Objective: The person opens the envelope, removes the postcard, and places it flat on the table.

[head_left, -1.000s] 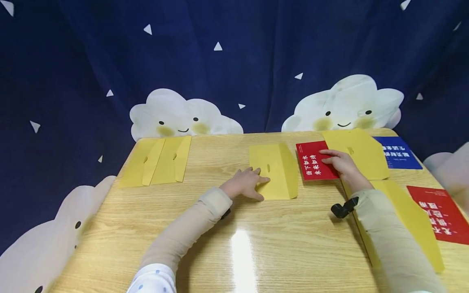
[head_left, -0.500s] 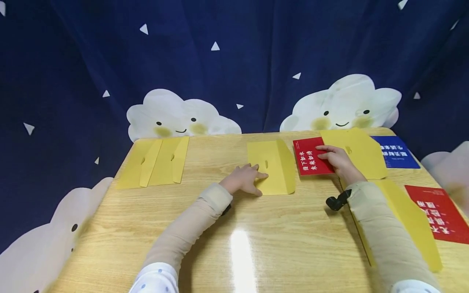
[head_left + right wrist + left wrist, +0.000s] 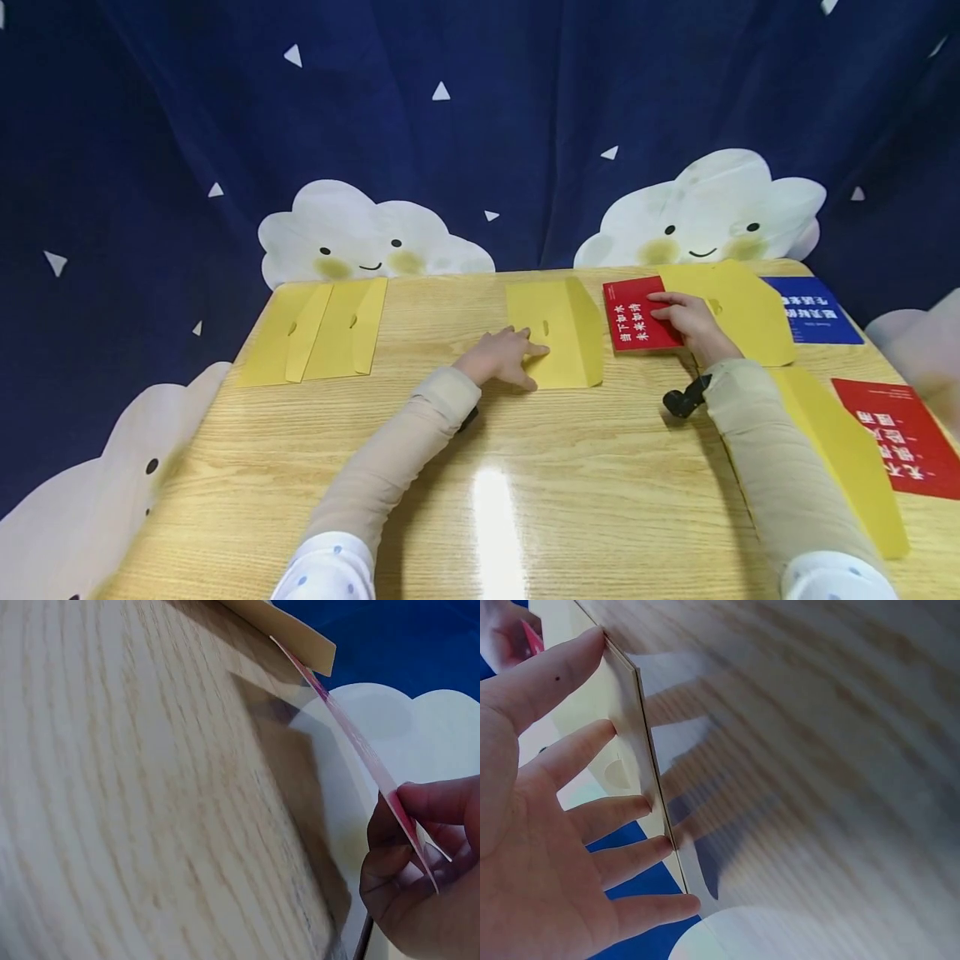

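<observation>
My left hand (image 3: 504,358) lies with fingers spread on the left part of a yellow envelope (image 3: 558,367) near the middle of the table. The envelope's flap (image 3: 587,333) stands open toward the right. In the left wrist view, the straight fingertips (image 3: 592,733) touch the envelope's face and edge. My right hand (image 3: 693,325) pinches a red card (image 3: 630,321) with white writing between thumb and fingers. In the right wrist view, the card (image 3: 360,742) is raised off the wood, its far edge close to the raised yellow flap (image 3: 300,637).
Two yellow envelopes (image 3: 352,333) lie side by side at the back left. More yellow envelopes (image 3: 840,450) are under and beside the right arm. A blue card (image 3: 813,312) and another red card (image 3: 900,433) lie at the right edge. A dark blue curtain (image 3: 525,100) hangs behind the table.
The envelope under my left hand has slid slightly away, toward the back. My right hand has moved back a little too, with the red card still pinched.
</observation>
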`<state>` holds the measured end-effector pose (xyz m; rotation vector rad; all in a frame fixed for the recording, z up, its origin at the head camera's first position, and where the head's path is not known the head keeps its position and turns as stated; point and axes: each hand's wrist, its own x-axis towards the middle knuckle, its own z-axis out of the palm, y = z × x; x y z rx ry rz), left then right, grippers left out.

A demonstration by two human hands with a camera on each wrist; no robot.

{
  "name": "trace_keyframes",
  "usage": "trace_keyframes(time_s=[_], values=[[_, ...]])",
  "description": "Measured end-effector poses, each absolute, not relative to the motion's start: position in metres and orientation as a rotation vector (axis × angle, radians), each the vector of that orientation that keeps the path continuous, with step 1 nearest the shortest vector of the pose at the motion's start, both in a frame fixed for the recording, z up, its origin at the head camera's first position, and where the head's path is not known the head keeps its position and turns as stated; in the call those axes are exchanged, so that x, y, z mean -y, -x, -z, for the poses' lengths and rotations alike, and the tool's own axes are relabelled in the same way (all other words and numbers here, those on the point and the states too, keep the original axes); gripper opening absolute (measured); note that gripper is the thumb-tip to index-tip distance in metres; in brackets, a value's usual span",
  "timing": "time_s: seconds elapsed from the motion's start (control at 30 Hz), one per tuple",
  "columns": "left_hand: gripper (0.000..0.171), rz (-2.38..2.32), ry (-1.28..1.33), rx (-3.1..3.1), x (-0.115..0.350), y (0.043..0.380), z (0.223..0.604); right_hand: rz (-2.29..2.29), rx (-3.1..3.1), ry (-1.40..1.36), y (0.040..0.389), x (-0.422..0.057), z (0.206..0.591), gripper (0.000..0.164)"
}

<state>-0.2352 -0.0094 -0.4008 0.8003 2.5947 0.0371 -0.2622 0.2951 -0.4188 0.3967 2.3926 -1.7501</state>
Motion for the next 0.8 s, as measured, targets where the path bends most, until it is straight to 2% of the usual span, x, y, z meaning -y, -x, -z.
trace_keyframes(time_s=[0.53, 0.8], values=[[0.068, -0.131, -0.762, -2.566, 0.006, 0.253, 0.4, 1.727, -2.467, -0.426, 0.284, -0.288, 0.431, 0.044], [0.068, -0.131, -0.749, -2.564, 0.004, 0.26, 0.401, 1.489, -2.713, -0.429, 0.28, -0.284, 0.43, 0.042]])
